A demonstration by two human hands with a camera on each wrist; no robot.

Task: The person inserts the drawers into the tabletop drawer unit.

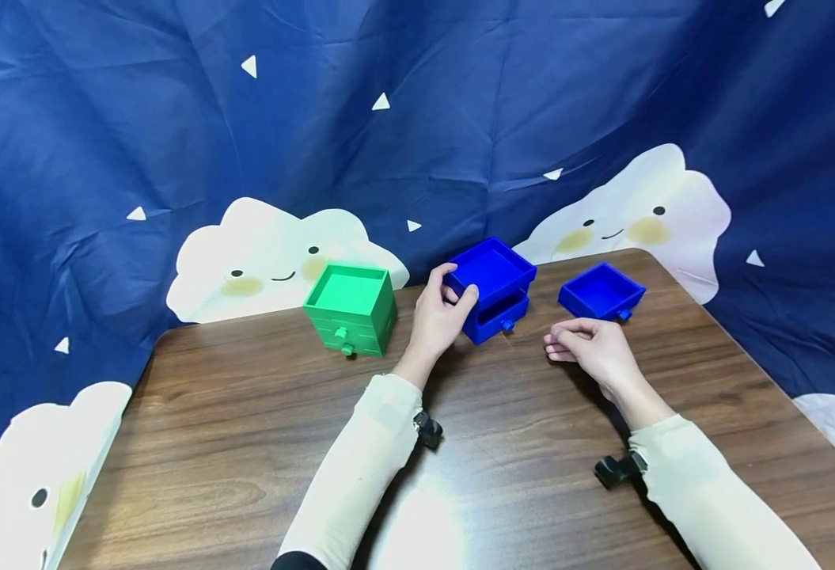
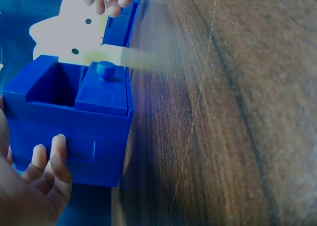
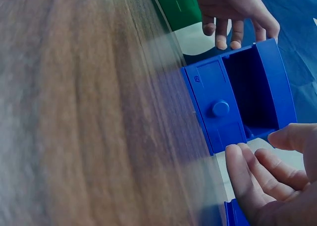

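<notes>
A blue mini drawer cabinet (image 1: 494, 273) with a tray-like top stands near the table's back edge. My left hand (image 1: 440, 317) grips its left side, thumb at the top rim and fingers against the side wall. Below the top is an open slot (image 3: 252, 89); under that sits a closed lower drawer (image 3: 208, 94) with a round knob (image 2: 105, 70). My right hand (image 1: 597, 350) is in front and to the right of the cabinet, fingers loosely bent, holding nothing. Just beyond it lies a separate blue drawer (image 1: 602, 291) with its own knob.
A green drawer cabinet (image 1: 349, 309) with two knobs stands left of my left hand. The wooden table (image 1: 246, 443) ends just behind the cabinets, against a blue curtain (image 1: 431, 119) printed with clouds. Both wrists carry small black cameras.
</notes>
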